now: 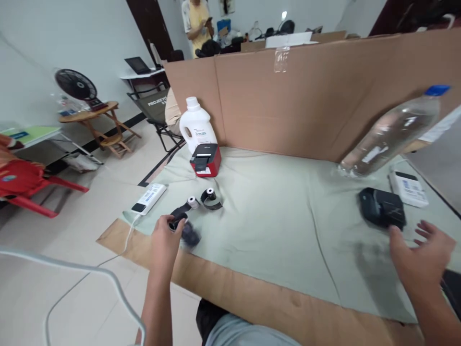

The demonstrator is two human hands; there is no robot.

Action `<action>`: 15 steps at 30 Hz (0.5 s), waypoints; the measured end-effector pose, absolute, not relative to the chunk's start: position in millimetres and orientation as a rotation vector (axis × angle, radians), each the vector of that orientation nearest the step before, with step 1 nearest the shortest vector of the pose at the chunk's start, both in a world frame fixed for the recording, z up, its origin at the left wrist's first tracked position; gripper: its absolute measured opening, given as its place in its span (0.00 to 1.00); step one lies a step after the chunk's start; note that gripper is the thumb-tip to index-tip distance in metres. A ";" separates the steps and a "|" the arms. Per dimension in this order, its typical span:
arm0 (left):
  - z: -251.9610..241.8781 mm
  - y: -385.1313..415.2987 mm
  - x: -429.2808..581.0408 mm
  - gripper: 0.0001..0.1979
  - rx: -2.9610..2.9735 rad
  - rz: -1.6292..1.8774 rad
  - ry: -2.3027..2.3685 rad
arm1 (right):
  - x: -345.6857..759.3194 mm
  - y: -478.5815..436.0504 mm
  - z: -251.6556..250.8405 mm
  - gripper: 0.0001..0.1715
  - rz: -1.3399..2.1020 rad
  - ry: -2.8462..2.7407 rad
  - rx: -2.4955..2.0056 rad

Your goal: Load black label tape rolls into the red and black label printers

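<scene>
My left hand (166, 236) is closed on a black roll (177, 222) at the table's front left, thumb and fingers on either side of it. A blurred dark piece (190, 235) hangs just right of the fingers; whether it belongs to the roll I cannot tell. Beyond lie two small rolls with white ends, a left one (192, 202) and a right one (210, 193), with black strips unwound from them. My right hand (421, 247) is open, fingers apart, just in front of a black boxy device (382, 207). Whether it touches the device is unclear.
A red and black printer-like box (207, 160) stands before a white jug (197, 126). One white power bank (149, 199) has a cable; another white device (408, 187) lies right. A large clear bottle (392, 132) leans against the cardboard wall (281, 105). A person (197, 26) stands behind.
</scene>
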State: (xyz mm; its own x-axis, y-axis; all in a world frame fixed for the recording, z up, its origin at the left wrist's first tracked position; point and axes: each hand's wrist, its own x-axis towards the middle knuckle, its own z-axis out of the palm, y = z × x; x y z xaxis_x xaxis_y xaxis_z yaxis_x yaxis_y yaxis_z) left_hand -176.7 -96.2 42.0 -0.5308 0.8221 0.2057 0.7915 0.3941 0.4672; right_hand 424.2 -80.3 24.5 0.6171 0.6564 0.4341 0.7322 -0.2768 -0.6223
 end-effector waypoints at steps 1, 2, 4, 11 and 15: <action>39.3 -89.7 -177.0 0.19 1.575 0.756 2.523 | 428.2 -71.0 30.0 0.66 -0.151 -1.093 -2.073; 36.6 -83.4 -176.7 0.16 1.647 0.698 2.475 | 432.5 -60.4 34.3 0.66 -0.157 -1.080 -2.173; 31.6 -73.2 -174.6 0.14 1.717 0.608 2.418 | 440.5 -37.2 39.0 0.66 -0.051 -1.015 -2.419; 21.7 -66.6 -165.8 0.18 1.838 0.572 2.427 | 448.8 6.8 35.7 0.61 0.180 -1.048 -2.703; 21.5 -68.2 -169.6 0.20 1.821 0.643 2.418 | 417.2 3.8 48.1 0.60 0.147 -1.154 -2.681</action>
